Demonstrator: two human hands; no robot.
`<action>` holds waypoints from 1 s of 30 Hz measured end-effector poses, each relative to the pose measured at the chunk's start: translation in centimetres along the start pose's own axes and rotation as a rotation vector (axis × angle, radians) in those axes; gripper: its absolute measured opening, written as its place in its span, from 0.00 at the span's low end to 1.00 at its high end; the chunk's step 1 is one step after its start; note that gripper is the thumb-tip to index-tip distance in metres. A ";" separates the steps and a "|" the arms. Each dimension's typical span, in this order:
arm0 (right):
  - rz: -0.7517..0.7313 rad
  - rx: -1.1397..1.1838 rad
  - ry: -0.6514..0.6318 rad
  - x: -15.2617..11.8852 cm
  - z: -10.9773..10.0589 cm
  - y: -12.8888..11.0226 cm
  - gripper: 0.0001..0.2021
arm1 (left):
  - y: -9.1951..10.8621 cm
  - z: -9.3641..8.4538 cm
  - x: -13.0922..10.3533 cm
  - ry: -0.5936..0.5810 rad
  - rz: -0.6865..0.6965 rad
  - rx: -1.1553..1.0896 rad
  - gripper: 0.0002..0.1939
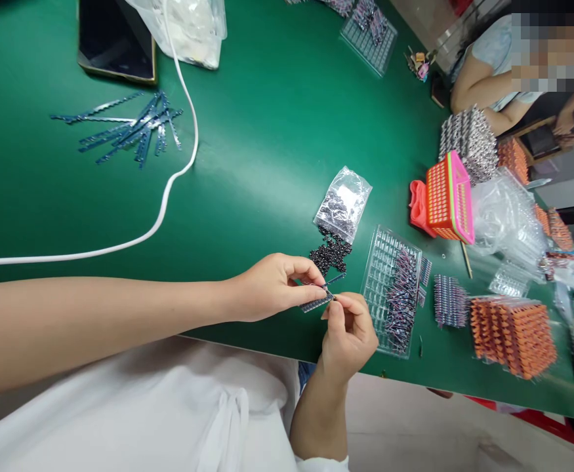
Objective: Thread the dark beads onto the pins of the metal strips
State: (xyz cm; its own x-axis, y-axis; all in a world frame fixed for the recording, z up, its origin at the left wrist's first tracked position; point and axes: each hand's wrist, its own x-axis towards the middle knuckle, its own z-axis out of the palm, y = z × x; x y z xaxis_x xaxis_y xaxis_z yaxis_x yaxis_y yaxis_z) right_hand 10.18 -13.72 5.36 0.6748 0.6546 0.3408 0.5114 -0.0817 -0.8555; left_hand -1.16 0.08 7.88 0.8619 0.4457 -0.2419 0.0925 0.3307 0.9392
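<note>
My left hand [287, 285] reaches in from the left, its thumb and fingers pinching a thin dark strip [317, 303] with small parts along it. Close against it, my right hand [349, 331] is closed in a pinch at the strip's right end; what its fingertips grip is too small to name. A pile of small dark beads [330, 254] lies just beyond the fingers, at the mouth of a clear plastic bag [344, 203]. Right of the hands, a clear compartment tray [378, 282] holds many small dark and pink pieces [402, 301].
Blue strips [143, 128], a phone [117, 39] and a white cable [168, 190] lie at the left. To the right stand a pink and orange basket [447, 200], stacked orange pieces [513, 334] and plastic bags [506, 210]. Another person [488, 78] sits at the far right.
</note>
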 end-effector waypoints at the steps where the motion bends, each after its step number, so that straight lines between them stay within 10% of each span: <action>1: -0.001 0.001 -0.003 0.0 0.0 0.0 0.04 | 0.0 0.0 0.0 0.000 0.000 -0.002 0.07; 30: 0.016 0.168 0.028 0.1 0.2 0.1 0.02 | 0.1 -0.2 0.0 -0.014 -0.002 -0.016 0.07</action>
State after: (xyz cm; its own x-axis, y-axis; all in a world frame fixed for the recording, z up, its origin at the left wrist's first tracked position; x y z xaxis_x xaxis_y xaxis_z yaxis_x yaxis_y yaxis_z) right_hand 10.17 -13.51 5.20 0.6981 0.6326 0.3352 0.4056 0.0364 -0.9133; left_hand -1.23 0.25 7.90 0.8685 0.4335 -0.2406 0.0867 0.3449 0.9346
